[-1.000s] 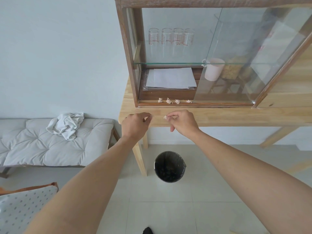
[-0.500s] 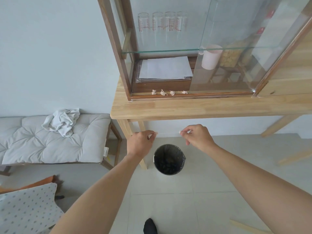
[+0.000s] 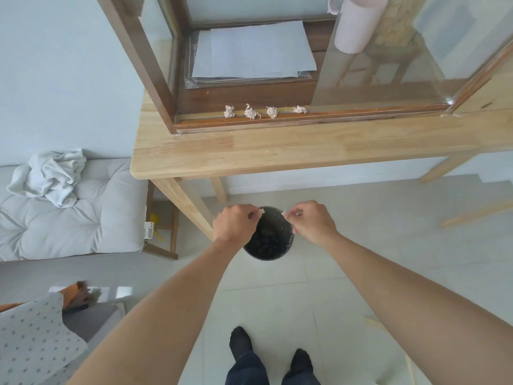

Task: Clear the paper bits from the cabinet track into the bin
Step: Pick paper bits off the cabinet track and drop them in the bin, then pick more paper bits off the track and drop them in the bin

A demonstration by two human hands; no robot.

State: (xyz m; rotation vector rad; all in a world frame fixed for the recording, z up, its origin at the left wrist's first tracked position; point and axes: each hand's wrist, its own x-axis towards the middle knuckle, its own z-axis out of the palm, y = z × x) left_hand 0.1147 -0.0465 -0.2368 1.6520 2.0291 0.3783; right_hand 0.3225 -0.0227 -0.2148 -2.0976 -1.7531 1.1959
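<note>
Both hands, left hand [image 3: 235, 224] and right hand [image 3: 313, 221], pinch paper bits above the bin [image 3: 268, 255].

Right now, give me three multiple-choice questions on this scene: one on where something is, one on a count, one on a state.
1. Where is the bin?
A. on the table
B. on the floor beside the table leg
C. on the bench

2. How many paper bits lie in the cabinet track?
A. two
B. four
C. six

3. What are the two hands doing?
A. each pinching a paper scrap above the bin
B. lying flat on the table
C. pulling the glass door

Answers:
1 B, the bin stands on the tiles by the table leg.
2 B, four crumpled bits sit in a row in the track.
3 A, the left hand and right hand each pinch a pale scrap over the bin's opening.
</note>
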